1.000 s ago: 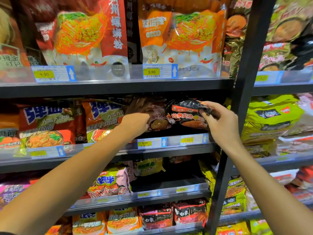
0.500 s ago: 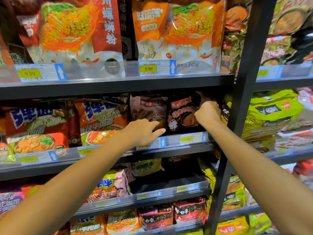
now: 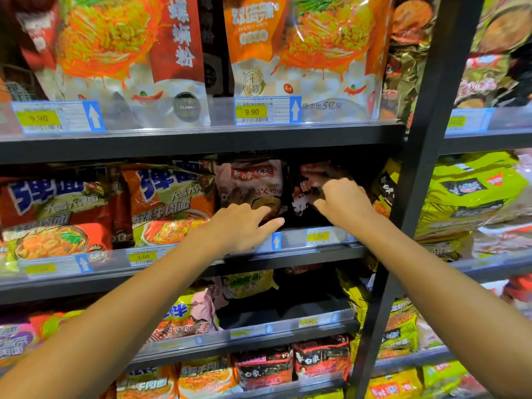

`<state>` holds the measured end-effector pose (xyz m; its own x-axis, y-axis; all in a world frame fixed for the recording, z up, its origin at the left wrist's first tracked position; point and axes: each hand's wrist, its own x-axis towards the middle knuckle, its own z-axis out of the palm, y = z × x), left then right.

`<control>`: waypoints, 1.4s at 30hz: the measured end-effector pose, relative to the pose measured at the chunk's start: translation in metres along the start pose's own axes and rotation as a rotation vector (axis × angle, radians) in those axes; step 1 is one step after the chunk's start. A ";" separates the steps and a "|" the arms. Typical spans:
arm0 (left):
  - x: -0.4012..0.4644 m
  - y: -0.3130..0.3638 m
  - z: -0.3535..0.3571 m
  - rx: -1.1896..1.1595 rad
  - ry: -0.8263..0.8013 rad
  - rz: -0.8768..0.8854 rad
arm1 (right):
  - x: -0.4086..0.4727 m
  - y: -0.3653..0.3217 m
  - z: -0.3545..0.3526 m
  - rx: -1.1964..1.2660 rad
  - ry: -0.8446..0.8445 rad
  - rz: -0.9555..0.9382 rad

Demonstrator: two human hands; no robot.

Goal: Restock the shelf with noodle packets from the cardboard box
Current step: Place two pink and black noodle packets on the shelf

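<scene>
My left hand (image 3: pixel 241 226) rests flat against a pink noodle packet (image 3: pixel 250 182) on the shelf (image 3: pixel 316 250). My right hand (image 3: pixel 342 201), fingers curled, grips the black packet (image 3: pixel 305 194) beside it.

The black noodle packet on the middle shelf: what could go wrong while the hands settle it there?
1. The black noodle packet stands near the shelf front, behind a low clear plastic rail; it may tip forward once the right hand lets go.
2. The left hand lies against the pink noodle packet beside it and could nudge it askew.

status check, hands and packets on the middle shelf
Left hand open, fingers on pink packet. Right hand on black packet, grip unclear. Nothing in the way.
</scene>
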<state>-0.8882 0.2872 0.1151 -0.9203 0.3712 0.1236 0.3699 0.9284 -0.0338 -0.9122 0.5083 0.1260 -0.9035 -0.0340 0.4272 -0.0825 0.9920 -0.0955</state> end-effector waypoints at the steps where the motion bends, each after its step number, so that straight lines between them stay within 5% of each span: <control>1: 0.000 0.000 0.001 0.014 0.006 -0.008 | 0.000 -0.002 0.001 0.001 -0.072 -0.022; 4: 0.000 0.001 0.000 0.024 0.007 -0.027 | 0.006 -0.002 0.010 0.041 -0.218 -0.072; 16: 0.000 -0.003 -0.004 0.051 -0.067 -0.092 | 0.013 -0.018 0.007 -0.087 -0.368 -0.055; 29: -0.024 -0.003 -0.013 0.099 0.102 -0.022 | -0.014 0.000 -0.001 0.043 -0.039 -0.063; 42: -0.048 -0.001 -0.010 -0.019 0.262 0.226 | -0.094 0.021 -0.022 0.316 -0.005 -0.253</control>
<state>-0.8429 0.2684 0.1193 -0.7519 0.5486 0.3657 0.5651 0.8219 -0.0712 -0.8193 0.5353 0.1036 -0.8400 -0.2739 0.4685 -0.4273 0.8659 -0.2599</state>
